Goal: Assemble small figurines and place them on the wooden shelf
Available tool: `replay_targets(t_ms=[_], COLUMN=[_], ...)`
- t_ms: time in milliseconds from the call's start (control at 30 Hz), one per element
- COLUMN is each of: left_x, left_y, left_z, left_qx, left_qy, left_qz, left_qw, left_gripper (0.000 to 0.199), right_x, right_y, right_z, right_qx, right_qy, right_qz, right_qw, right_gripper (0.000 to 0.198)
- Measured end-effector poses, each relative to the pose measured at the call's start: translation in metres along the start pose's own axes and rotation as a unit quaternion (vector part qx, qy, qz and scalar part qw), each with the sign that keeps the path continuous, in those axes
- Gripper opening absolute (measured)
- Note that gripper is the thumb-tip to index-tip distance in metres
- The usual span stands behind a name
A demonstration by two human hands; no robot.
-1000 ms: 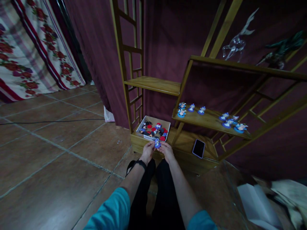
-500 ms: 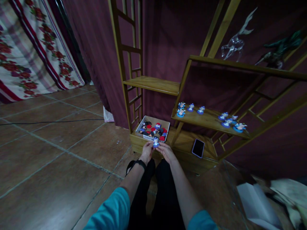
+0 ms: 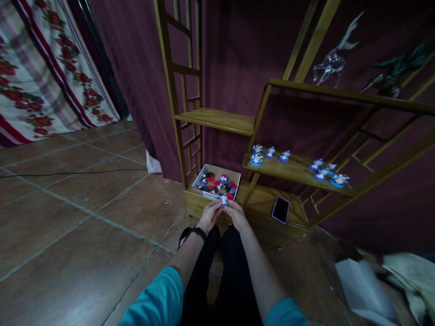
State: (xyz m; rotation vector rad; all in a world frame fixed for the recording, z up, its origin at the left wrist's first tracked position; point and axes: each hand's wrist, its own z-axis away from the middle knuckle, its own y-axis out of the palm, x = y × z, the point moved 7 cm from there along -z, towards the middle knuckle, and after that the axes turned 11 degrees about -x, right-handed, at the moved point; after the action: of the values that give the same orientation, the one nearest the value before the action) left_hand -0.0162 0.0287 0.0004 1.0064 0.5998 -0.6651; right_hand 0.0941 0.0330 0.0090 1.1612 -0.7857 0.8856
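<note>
Pinching a small blue-and-white figurine (image 3: 224,199) between them, the left hand (image 3: 210,214) and right hand (image 3: 235,213) meet just in front of the open box (image 3: 217,182) that sits on the lowest board of the wooden shelf unit (image 3: 217,120); the fingertips of both hands are closed on the little figure, though how firmly each side grips is too small to tell. The figurine is held in the air just short of the box's near rim, above the shelf's bottom edge. The box holds a jumble of red, black and blue pieces. On the middle shelf to the right stand two clusters of similar blue figurines (image 3: 268,154), upright and near one another, and a dark phone (image 3: 280,209) lies flat on the bottom board to the right of the hands. The risk I see is a slip: the piece is tiny and held only by fingertips, so any twisting or pulling between the two hands could pop it loose, and it would likely drop onto the tiled floor (image 3: 84,213) or back among the jumble in the box
</note>
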Motion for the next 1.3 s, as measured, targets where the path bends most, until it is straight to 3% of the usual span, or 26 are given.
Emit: replay_targets(t_ms=[133,333,1000,1300], left_x=[0.001,0.002,0.006,0.007], left_y=[0.003,0.002,0.000,-0.001], left_z=[0.003,0.001,-0.004,-0.003], left_qx=[0.022,0.023,0.035,0.019], left_qy=[0.012,0.021,0.016,0.005], left_qz=[-0.007,0.002,0.008,0.011], left_qw=[1.000,1.000,0.999,1.000], left_gripper=[0.041,0.046,0.041,0.037], right_x=[0.002,0.002,0.002,-0.002], right_y=[0.001,-0.003,-0.003,-0.010], right_z=[0.001,0.001,0.001,-0.005], right_qx=[-0.003,-0.028,-0.026,-0.055], right_qy=[-0.009,-0.007,-0.012,-0.007], right_qz=[0.006,0.018,0.014,0.015], right_qw=[1.000,0.999,0.999,0.998], right_gripper=[0.038,0.038,0.034,0.029])
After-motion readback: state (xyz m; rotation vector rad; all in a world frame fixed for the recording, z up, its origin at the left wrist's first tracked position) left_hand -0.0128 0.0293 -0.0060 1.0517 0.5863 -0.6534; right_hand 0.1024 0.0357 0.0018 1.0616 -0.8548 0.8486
